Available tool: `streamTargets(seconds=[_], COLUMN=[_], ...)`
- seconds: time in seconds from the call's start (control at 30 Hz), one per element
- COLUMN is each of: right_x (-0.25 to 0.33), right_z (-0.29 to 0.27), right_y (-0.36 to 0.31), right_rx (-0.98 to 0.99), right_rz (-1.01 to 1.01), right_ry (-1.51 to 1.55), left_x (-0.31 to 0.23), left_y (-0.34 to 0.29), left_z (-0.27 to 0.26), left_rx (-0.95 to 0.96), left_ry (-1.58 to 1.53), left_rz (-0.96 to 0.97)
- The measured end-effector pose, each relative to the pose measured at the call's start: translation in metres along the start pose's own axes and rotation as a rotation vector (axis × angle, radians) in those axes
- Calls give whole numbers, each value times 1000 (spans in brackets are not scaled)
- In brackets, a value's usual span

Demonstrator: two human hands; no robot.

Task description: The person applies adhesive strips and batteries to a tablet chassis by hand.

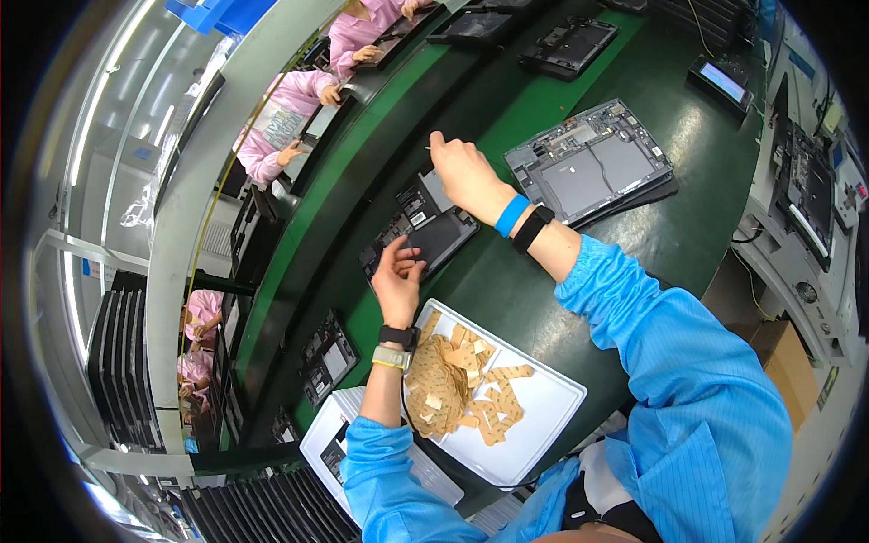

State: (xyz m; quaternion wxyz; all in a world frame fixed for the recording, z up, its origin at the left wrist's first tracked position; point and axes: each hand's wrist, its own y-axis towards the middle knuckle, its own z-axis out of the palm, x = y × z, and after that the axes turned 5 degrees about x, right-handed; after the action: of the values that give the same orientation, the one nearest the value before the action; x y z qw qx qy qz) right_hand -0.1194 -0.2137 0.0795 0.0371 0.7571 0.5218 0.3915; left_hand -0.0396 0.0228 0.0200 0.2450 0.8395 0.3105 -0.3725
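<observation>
Before me on the green bench lies a dark opened tablet-like device (440,237) with bare inner parts showing. Beside its near left edge, my left hand (396,281) has its fingers apart and slightly curled, seemingly touching the casing, with nothing seen in them. My right hand (468,178) is over the device's far right part, its fingers closed together. A tiny light tip shows at the fingertips, too small to name. To the right sits another opened device (593,172), with a large grey battery, on top of a dark panel.
Close to me, a white tray (552,412) holds a heap of tan die-cut pieces (444,389). White stacked trays (317,434) stand left of it. Another opened device (328,357) lies beyond. A small display box (721,83) is at far right. People in pink work across the left.
</observation>
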Motion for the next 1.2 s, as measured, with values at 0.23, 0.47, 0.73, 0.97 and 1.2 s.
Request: streamTargets(seconds=[0.23, 0.47, 0.73, 0.97, 1.2], right_x=[17, -4, -4, -21, -19], right_z=[46, 82, 89, 87, 77], right_y=[-18, -23, -19, -13, -23], right_rx=[64, 242, 275, 407, 698], right_rz=[-52, -24, -76, -149, -346], right_ry=[145, 226, 298, 303, 115], left_x=[-15, 2, 41, 32, 42], left_y=[-19, -25, -11, -6, -6], left_z=[-28, -33, -45, -50, -62], left_rx=[-101, -117, 1, 45, 111], left_ry=[-226, 301, 567, 629, 585], left_rz=[3, 129, 269, 148, 77])
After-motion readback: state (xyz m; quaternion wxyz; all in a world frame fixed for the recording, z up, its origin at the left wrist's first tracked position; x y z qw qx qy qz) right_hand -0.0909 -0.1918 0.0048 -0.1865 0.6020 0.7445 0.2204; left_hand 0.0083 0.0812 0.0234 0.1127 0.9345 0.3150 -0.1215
